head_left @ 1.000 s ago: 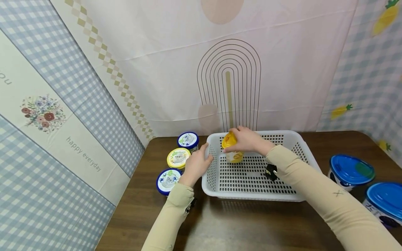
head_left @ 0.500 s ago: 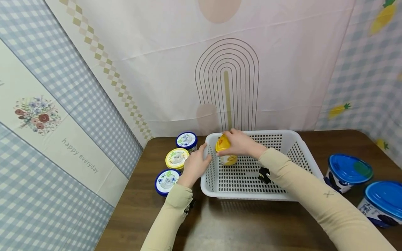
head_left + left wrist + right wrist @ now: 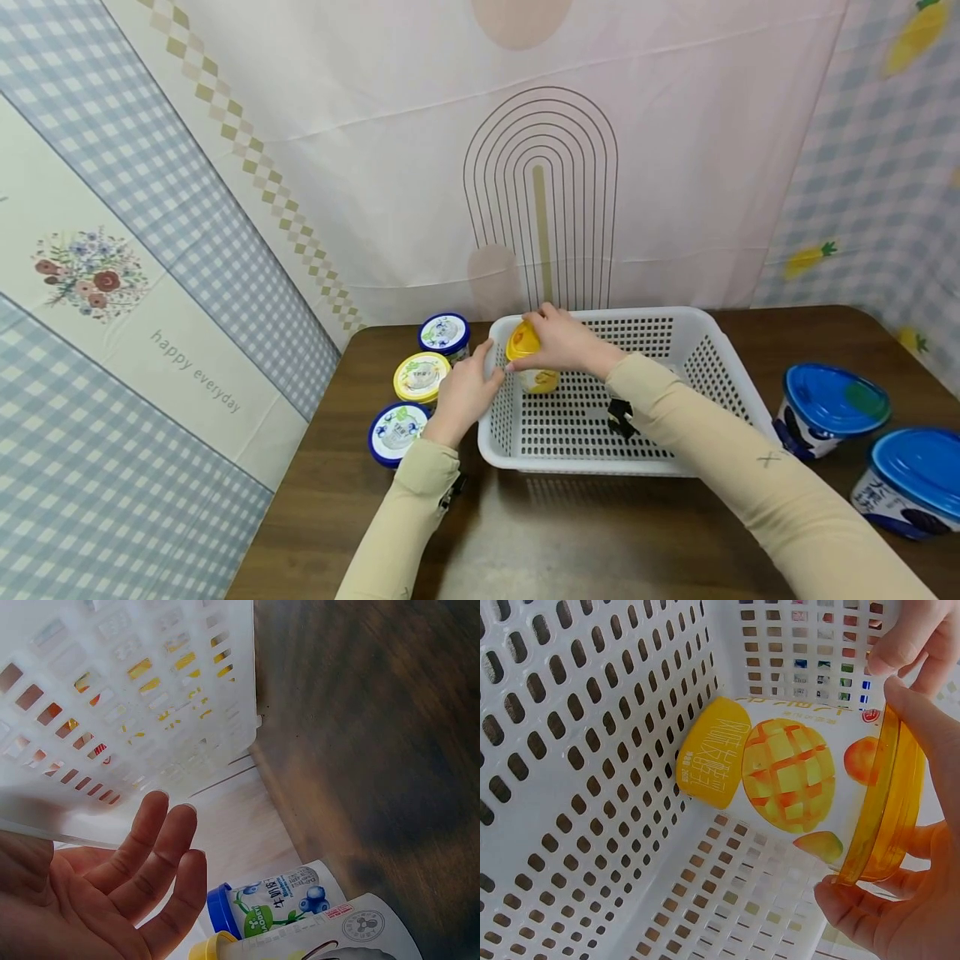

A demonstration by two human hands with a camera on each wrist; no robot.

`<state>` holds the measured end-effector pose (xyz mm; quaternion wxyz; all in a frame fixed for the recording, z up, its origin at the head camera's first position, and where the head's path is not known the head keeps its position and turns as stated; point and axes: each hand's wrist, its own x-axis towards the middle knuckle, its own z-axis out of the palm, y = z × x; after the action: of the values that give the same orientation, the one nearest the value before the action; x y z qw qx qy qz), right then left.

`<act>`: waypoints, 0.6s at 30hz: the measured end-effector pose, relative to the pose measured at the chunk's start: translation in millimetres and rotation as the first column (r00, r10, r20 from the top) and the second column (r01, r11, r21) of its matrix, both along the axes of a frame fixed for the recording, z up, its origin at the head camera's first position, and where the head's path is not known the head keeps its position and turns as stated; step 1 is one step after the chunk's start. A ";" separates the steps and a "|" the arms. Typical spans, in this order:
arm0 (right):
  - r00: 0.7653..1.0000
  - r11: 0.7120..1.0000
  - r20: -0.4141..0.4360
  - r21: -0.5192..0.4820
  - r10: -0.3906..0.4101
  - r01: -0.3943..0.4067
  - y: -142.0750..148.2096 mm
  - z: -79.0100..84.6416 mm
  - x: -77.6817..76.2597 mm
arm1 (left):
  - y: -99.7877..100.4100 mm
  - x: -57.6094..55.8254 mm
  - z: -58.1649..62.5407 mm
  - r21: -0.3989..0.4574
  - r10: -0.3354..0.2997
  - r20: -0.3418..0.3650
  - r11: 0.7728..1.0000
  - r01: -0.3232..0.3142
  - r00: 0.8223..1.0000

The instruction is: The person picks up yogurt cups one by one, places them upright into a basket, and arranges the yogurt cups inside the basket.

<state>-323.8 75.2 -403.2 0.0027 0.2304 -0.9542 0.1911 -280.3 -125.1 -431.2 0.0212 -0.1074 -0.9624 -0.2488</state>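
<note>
My right hand (image 3: pixel 567 343) holds a yogurt cup (image 3: pixel 791 769) with a yellow lid and mango pictures by its lid, thumb on one side and fingers on the other. The cup is upright inside the white plastic basket (image 3: pixel 600 468), near its left wall, its base close over the slotted floor. At the left end of the basket, my left hand (image 3: pixel 463 393) straddles the rim, thumb inside and fingers outside. In the left wrist view these fingers (image 3: pixel 154 881) are loosely bent beside the basket wall.
Left of the basket stand a blue-lidded tub (image 3: pixel 444 333) at the back, a yellow-lidded tub (image 3: pixel 422 377), and a front blue-lidded tub (image 3: pixel 397 435). Two larger blue-lidded tubs (image 3: pixel 836 400) stand at the right. A patterned cloth (image 3: pixel 375 208) hangs behind the wooden table (image 3: pixel 600 542).
My right hand has moved the mango yogurt cup left across the basket, toward its left wall. My left hand has stayed at the basket's left rim.
</note>
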 end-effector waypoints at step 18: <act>0.999 0.999 -0.013 -0.018 -0.046 0.046 -14.3 -5.9 11.3 | -7.6 8.1 -1.8 -0.027 -0.025 -0.029 0.999 0.024 0.999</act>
<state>-312.5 60.9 -409.1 0.0154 0.2094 -0.9575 0.1979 -272.2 -132.7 -433.0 0.0307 -0.1230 -0.9638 -0.2347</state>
